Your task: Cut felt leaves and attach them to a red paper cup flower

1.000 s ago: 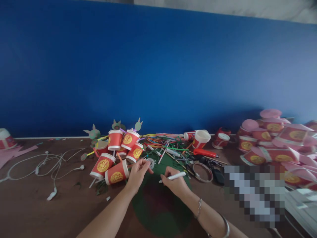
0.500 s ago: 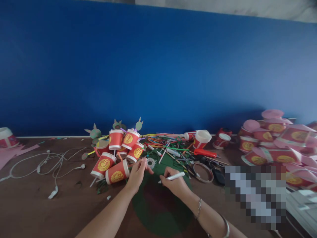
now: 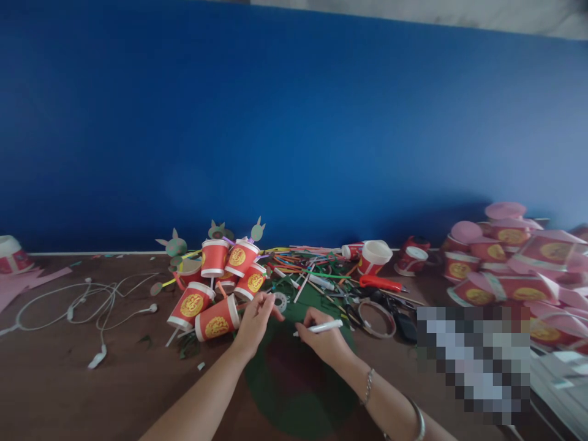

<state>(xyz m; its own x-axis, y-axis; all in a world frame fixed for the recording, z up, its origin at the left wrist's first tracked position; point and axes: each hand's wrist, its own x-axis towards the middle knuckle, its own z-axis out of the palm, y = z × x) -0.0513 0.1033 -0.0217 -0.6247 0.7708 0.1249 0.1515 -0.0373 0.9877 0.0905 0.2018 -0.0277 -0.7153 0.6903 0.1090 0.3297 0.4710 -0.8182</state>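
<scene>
Across the back, a broad blue panel (image 3: 275, 122). In front of it, a brown desk (image 3: 59, 398). At its right side, a stacked pile of red cups and pink paper (image 3: 514, 288), gold emblems on the cups; nearer, a patch hidden by square blur. At bottom centre, a dark green sheet (image 3: 301, 413) with a rounded near edge and a dull reddish area. Left of it, a cluster of tilted red cups (image 3: 215, 321) with coloured straws and eared paper heads. Behind the sheet, a tangle of thin coloured straws (image 3: 294, 262). Further left, looped white earphones (image 3: 97, 357).

Next, left hand (image 3: 255, 324) near the lying cup, fingers loosely bent, anything pinched there impossible to tell; right hand (image 3: 324, 343) over the sheet, fingers closed. To its right, a pale ring (image 3: 382, 335) lying flat, and beyond, a red tool (image 3: 380, 282). Gripped in the right fingers, a white marker (image 3: 326, 326), tip pointing left over the green, contact impossible to tell. Around the right wrist, a chain bracelet (image 3: 369, 386). Just beside the left fingertips, a white notched ring (image 3: 283, 303).
</scene>
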